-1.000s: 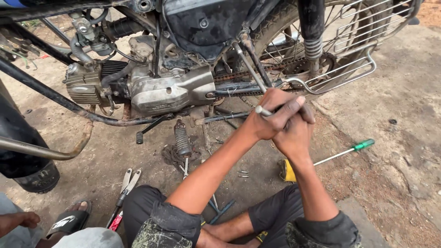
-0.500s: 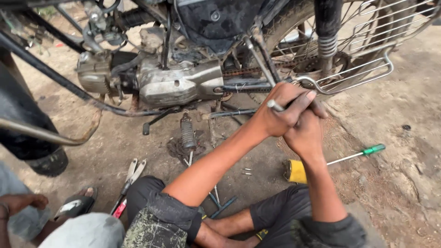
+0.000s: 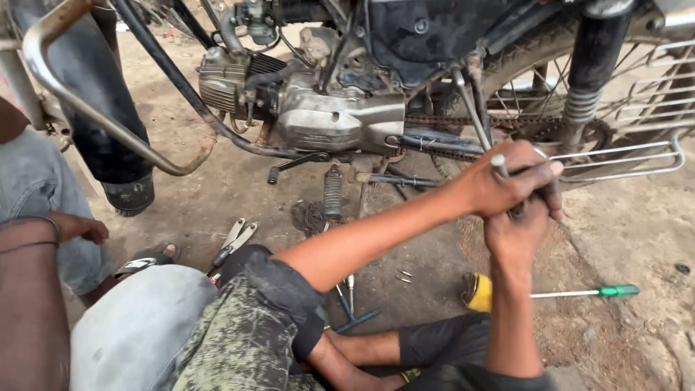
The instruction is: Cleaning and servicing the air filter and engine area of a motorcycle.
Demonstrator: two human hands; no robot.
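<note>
hands sit at right of centre in the frame: our left hand is clenched around a slim metal tool whose round grey end pokes up between the knuckles, and our right hand is pressed up beneath it, fingers closed on the same grip. the tool's lower part is hidden by the fingers, so we cannot tell what it bites on. compared with the pictures from a moment ago, both hands sit a little lower and further right, and the whole motorcycle has slid up and to the right of the view, so our head has moved as much as our arms; the two-handed clench reads the same throughout, which we judge to be a steady push or pull on a stiff part beside the chain and the chrome side guard. the engine case stands above centre, with the foot peg hanging under it. on the dirt at lower right lies a green-handled screwdriver just beside a yellow can; pliers lie left of centre near our knee, and a blue t-handle wrench rests below centre. another person's hand rests at the left edge, apart from ours.
</note>
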